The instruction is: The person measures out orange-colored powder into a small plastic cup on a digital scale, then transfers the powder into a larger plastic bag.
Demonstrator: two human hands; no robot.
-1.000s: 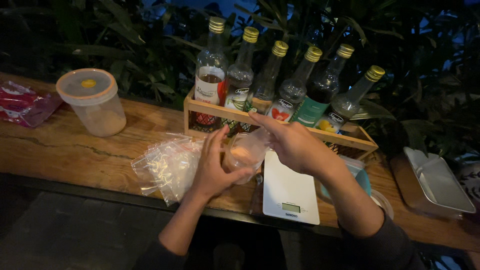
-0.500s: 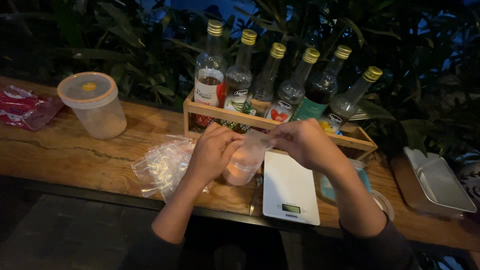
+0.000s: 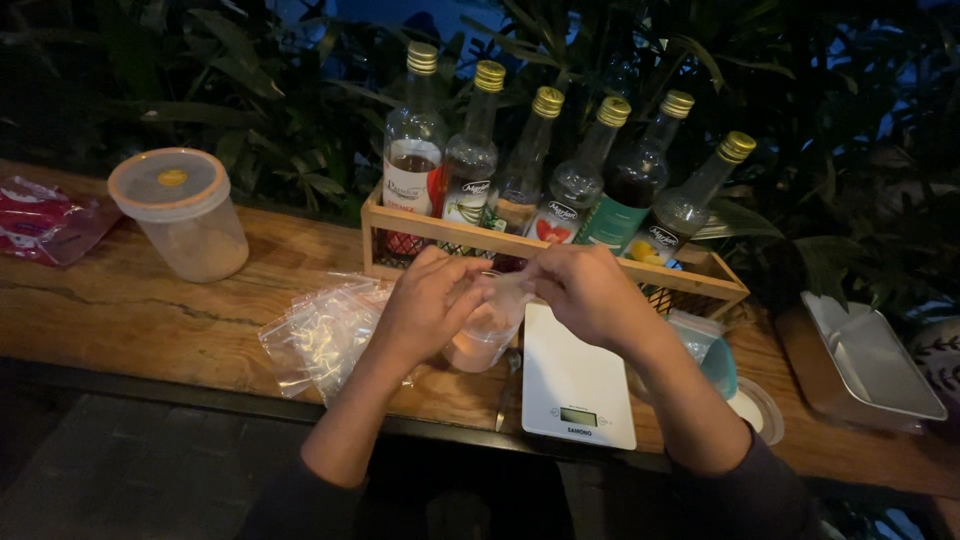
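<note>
Now small plastic bag (image 3: 487,325) pinched between left hand (image 3: 428,302), right hand (image 3: 583,292).

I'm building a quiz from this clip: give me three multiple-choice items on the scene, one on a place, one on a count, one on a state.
1. Where does the white scale lie?
A. in front of the wooden crate
B. inside the crate
C. on the lidded tub

2. How many gold-capped bottles stand in the crate?
A. four
B. six
C. eight

3. What are the left hand and right hand doing?
A. resting flat
B. holding a small clear bag together
C. gripping a bottle

A: scale at the near edge. B: six caps show. B: both hands pinch its top.
</note>
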